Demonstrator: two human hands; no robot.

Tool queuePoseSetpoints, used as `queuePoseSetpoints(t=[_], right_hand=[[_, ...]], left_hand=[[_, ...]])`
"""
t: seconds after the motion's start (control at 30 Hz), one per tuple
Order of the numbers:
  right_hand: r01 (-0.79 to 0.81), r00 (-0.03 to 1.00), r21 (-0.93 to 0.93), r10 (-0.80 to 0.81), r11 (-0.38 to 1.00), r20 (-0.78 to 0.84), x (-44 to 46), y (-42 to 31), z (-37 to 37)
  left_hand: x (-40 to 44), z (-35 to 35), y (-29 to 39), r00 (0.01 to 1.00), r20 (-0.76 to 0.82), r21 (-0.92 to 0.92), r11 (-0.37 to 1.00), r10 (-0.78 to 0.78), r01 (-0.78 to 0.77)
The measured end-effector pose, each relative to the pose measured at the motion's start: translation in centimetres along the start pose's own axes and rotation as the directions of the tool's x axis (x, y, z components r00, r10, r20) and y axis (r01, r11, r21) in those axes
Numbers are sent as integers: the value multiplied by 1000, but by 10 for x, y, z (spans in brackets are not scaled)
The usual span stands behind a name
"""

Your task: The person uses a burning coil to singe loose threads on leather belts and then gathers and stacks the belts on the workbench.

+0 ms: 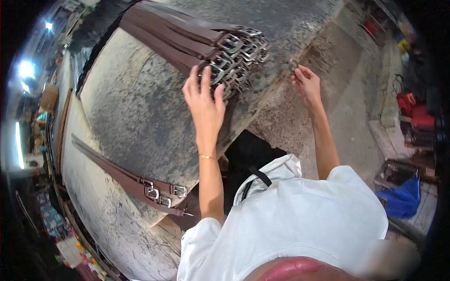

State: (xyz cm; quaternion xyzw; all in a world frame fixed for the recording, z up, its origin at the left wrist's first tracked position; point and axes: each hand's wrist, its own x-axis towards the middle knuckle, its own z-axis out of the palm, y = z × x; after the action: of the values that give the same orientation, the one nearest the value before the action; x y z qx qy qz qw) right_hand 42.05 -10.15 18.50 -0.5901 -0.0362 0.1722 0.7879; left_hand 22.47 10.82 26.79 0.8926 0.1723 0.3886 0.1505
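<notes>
A thick stack of brown belts (171, 40) with silver buckles (239, 56) lies across the worn table. My left hand (205, 98) is over the near edge of the stack, fingers spread beside the buckles; whether the fingertips touch them I cannot tell. Between the thumb and fingers of my right hand (307, 85) is a small green ring-shaped thing (293, 66), held up past the table's edge, right of the buckles. A smaller group of brown belts (124, 175) lies nearer to me on the left, buckles at the table's edge.
The stained tabletop (140, 107) runs along my left side, its edge passing under my left forearm. Concrete floor (347, 89) shows on the right. Farther right are a red object (415, 110) and a blue plastic sheet (401, 196) by a crate. Shelves with goods stand far left.
</notes>
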Motion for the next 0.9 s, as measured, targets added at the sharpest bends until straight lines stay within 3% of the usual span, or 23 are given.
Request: queuePoseSetpoints(t=[0.03,0.13,0.23,0.37,0.4,0.47,0.5,0.53,0.6,0.63,0.67,0.73,0.77,0.8,0.83,0.87,0.9], right_hand=[[5,1000,-7,-5,1000,-21,9,4,-11],[-16,999,-18,15,1000,-41,36,12,-39],[-135,990,336,117,932,73,57,22,-56],[-151,977,527,44,836,211,87,52,-65],[-165,973,515,55,841,222,99,65,-69],[-212,965,120,188,970,185,112,85,-79],[-226,941,302,128,926,314,115,83,-91],[-233,935,294,130,927,330,116,78,-88],[-63,983,-9,64,998,170,115,72,-86],[-118,977,-63,127,991,169,117,73,-85],[-110,978,-65,119,992,169,116,71,-89],[-87,965,413,-27,906,263,112,69,-90],[-98,963,414,-19,905,269,110,71,-85],[-94,967,73,73,993,244,109,71,-82],[-88,972,-277,144,957,187,109,66,-79],[-83,972,-276,139,957,190,108,60,-77],[-65,969,-51,75,997,237,106,53,-76]], left_hand=[[-6,-4,0,999,24,-16,1000,-25,26],[-37,-10,9,986,-120,-101,989,-119,107],[-78,-10,3,970,-125,-127,973,-207,192],[-134,5,-36,913,-136,-38,923,-385,384],[-148,10,-49,893,-138,-43,903,-429,427],[-148,6,-52,865,-97,-139,867,-493,478],[-145,5,-52,861,-107,-138,865,-498,483],[-143,4,-51,853,-82,-112,855,-516,506],[-146,2,-51,840,-55,-82,841,-540,535],[-147,3,-52,848,-55,-81,849,-527,522],[-146,6,-52,858,-57,-84,859,-510,505],[-143,10,-52,880,-67,-49,883,-470,468],[-146,7,-50,900,-57,-2,901,-433,434],[-148,6,-49,899,-58,3,900,-435,436],[-147,7,-48,899,-45,15,899,-436,437],[-146,8,-48,898,-36,25,898,-438,439],[-146,8,-48,901,-24,43,900,-433,433]])
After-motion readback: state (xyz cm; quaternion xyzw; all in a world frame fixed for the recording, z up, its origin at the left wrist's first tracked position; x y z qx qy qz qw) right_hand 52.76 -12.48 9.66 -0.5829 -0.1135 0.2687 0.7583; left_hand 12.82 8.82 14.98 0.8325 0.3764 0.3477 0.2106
